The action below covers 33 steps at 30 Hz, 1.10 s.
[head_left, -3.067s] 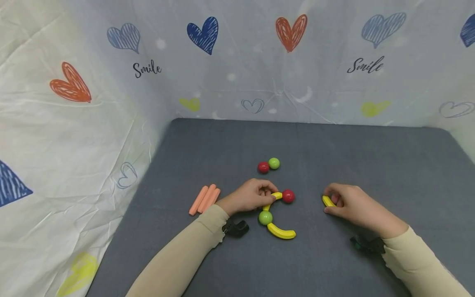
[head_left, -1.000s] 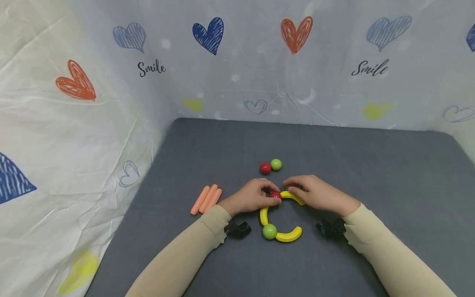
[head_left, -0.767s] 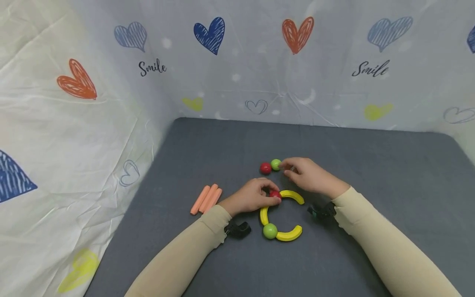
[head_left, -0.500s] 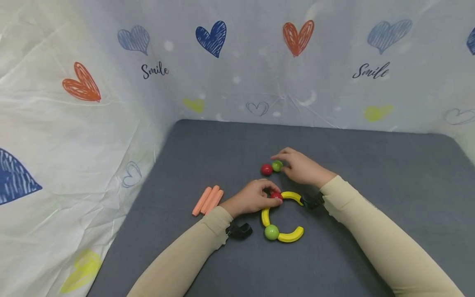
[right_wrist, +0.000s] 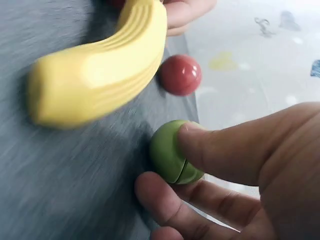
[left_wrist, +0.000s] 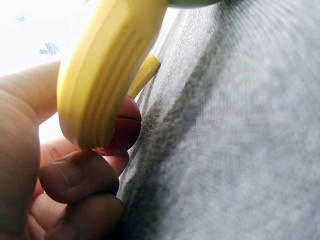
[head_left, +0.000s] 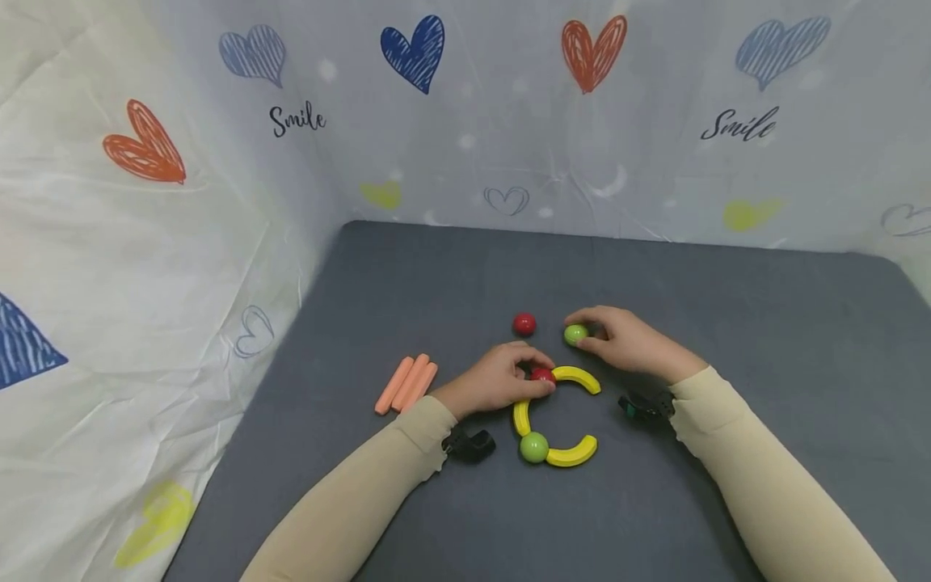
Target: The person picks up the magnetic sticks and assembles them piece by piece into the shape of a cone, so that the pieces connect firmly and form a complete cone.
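Observation:
My left hand (head_left: pixel 498 377) pinches a red ball (head_left: pixel 542 375) between thumb and fingers. From that ball a curved yellow rod (head_left: pixel 580 377) runs right, and a second curved yellow rod (head_left: pixel 521 419) leads down to a green ball (head_left: pixel 534 447). A third curved yellow rod (head_left: pixel 573 453) extends from there, so the chain forms a C with its gap to the right. Beyond the upper rod, my right hand (head_left: pixel 631 341) holds another green ball (head_left: pixel 575 334) by thumb and fingers; the right wrist view shows this ball (right_wrist: pixel 167 150) close over the table.
A loose red ball (head_left: pixel 524 324) lies behind the chain, left of the right hand. Several salmon-coloured straight rods (head_left: pixel 406 383) lie side by side at the left. The dark grey table (head_left: pixel 436 275) ends at a pale curtain (head_left: pixel 465 105) printed with hearts.
My right hand left the upper yellow rod, took the far green ball from beside the loose red one, and moved it right and nearer. My left hand stays on its red ball.

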Motion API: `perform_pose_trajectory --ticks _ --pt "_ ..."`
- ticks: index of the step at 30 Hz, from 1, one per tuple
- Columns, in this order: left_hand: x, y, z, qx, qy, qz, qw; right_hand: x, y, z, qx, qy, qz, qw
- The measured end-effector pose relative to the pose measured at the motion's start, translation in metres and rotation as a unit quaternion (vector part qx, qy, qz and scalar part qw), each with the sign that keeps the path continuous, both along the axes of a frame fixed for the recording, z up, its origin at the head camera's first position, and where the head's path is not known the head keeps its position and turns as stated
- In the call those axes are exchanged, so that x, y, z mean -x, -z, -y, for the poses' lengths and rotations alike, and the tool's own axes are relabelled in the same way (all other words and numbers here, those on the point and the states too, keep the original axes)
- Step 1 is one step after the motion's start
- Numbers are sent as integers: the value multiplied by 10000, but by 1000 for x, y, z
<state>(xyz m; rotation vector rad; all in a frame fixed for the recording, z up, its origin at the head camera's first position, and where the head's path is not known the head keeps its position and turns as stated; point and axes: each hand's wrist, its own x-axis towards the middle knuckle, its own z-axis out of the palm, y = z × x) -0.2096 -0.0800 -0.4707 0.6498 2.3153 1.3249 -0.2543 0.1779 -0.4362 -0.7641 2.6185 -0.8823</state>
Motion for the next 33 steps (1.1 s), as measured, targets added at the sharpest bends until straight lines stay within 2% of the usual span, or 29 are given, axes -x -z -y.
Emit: perform_pose_trajectory --ticks 7,13,17,21,27,29,33 --pt "-2 -4 0 172 137 -138 9997 -28 0 -25 -158 201 -89 9996" --pt "-4 -4 -2 164 164 -234 9995 -48 0 -30 -107 202 -247 9994" --pt "-5 -5 -9 506 95 -446 9977 -57 0 -31 -113 200 -345 9991" --pt "-8 -10 -22 1128 -148 -738 9908 -63 -1 -33 -169 221 -444 9986" --pt "-14 -17 -36 1949 -553 -1356 9698 -65 -2 -31 -126 286 -484 9983" --pt "-15 -16 -35 2022 -655 -1429 9666 -66 -1 -30 -97 293 -479 9984" --pt "-14 -14 -28 1941 -815 -1380 9678 -68 0 -27 2 258 -490 9985"
